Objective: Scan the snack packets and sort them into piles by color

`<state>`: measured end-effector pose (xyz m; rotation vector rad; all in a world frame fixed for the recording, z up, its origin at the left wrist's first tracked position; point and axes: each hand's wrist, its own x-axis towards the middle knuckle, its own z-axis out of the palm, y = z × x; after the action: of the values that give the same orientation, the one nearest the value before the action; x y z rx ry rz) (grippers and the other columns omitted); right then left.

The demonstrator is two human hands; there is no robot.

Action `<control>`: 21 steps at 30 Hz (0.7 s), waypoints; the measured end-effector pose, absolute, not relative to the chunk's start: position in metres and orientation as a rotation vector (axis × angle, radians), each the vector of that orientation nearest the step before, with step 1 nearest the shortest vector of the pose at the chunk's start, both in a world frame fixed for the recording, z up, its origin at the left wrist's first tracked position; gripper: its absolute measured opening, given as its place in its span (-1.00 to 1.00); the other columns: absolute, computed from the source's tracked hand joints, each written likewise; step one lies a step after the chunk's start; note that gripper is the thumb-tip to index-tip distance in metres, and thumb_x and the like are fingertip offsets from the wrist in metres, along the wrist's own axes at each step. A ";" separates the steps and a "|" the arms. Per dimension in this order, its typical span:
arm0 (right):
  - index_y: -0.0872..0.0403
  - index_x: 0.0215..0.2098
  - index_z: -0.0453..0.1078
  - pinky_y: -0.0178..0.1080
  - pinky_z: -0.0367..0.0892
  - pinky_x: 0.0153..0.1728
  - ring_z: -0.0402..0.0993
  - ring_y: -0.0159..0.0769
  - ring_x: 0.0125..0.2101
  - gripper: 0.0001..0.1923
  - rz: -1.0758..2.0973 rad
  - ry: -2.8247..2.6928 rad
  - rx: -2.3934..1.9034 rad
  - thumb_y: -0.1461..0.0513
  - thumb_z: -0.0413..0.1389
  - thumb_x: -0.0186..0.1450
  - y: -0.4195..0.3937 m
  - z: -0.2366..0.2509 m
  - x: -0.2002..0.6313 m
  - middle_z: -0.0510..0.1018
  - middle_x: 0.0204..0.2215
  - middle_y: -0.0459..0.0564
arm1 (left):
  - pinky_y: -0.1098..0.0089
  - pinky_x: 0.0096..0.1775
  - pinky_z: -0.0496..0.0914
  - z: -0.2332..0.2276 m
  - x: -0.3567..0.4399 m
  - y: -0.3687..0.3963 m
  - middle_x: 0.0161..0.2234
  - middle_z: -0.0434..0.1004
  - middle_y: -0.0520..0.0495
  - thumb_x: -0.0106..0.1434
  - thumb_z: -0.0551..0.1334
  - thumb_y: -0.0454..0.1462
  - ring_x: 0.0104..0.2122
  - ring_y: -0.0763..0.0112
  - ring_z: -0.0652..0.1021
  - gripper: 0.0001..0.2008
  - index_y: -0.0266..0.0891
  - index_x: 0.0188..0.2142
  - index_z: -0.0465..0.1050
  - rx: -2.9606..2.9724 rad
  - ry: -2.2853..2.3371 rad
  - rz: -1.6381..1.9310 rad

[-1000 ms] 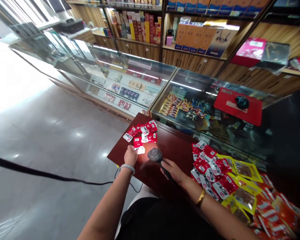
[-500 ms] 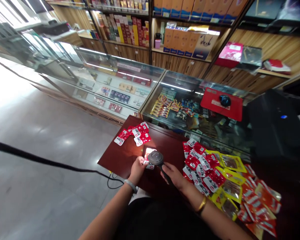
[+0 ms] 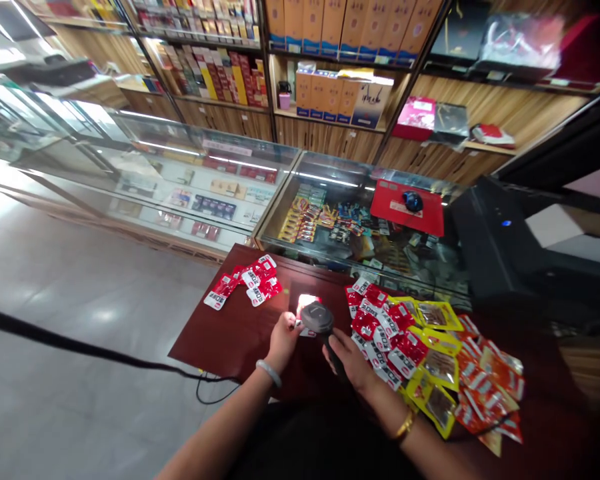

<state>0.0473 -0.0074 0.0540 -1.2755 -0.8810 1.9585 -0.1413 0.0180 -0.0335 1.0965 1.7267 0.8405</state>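
Observation:
My right hand (image 3: 347,360) is wrapped round the handle of a dark grey barcode scanner (image 3: 317,317). Beneath the scanner's head, its bright light falls on a small red and white snack packet (image 3: 307,332), mostly hidden from view. My left hand (image 3: 285,339) pinches the left edge of that packet, just above the brown table (image 3: 205,337). To the left lies a small group of similar red packets (image 3: 253,281). On the right is a larger heap of red and white packets (image 3: 380,327), beside yellow packets (image 3: 441,367) and orange packets (image 3: 487,387).
Behind the table runs a glass display counter (image 3: 280,180) with a red mat (image 3: 390,208) and a mouse (image 3: 413,201) on top. A black machine (image 3: 495,247) stands at the right. Shelves with boxes (image 3: 325,93) line the back. A black cable (image 3: 105,350) crosses at the left.
The camera view has turned to the right, so the surroundings sit further left. Both hands stay at the packet, with the scanner still held over it.

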 end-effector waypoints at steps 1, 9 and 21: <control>0.05 -0.22 0.31 -0.43 0.03 -0.71 0.12 -0.51 -0.71 -0.54 1.926 -0.879 -1.287 -0.15 0.12 0.21 -0.007 0.055 0.050 0.31 -0.64 -0.25 | 0.42 -0.29 0.33 -0.033 -0.142 0.016 -0.45 0.37 0.09 0.05 0.30 -0.20 -0.40 0.41 0.45 -0.77 -0.17 -0.38 0.25 1.095 1.722 0.856; 0.05 -0.09 0.32 -0.41 0.05 -0.69 0.15 -0.47 -0.70 -0.47 1.869 -0.857 -1.337 -0.14 0.16 0.18 -0.017 0.057 0.062 0.29 -0.65 -0.25 | 0.45 -0.34 0.28 -0.028 -0.134 0.019 -0.48 0.31 0.13 0.04 0.27 -0.21 -0.46 0.47 0.39 -0.77 -0.16 -0.37 0.22 1.113 1.721 0.881; 0.05 -0.26 0.30 -0.43 0.00 -0.71 0.10 -0.52 -0.72 -0.55 1.896 -0.843 -1.291 -0.15 0.12 0.22 -0.022 0.047 0.071 0.29 -0.65 -0.25 | 0.35 -0.20 0.39 -0.038 -0.109 0.029 -0.36 0.49 0.01 0.03 0.26 -0.29 -0.35 0.38 0.50 -0.81 -0.18 -0.32 0.34 1.110 1.532 0.812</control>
<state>0.0706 -0.0219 0.0471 -1.2908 -0.8433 1.8962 -0.1086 0.0289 -0.0384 1.1100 1.5319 0.8118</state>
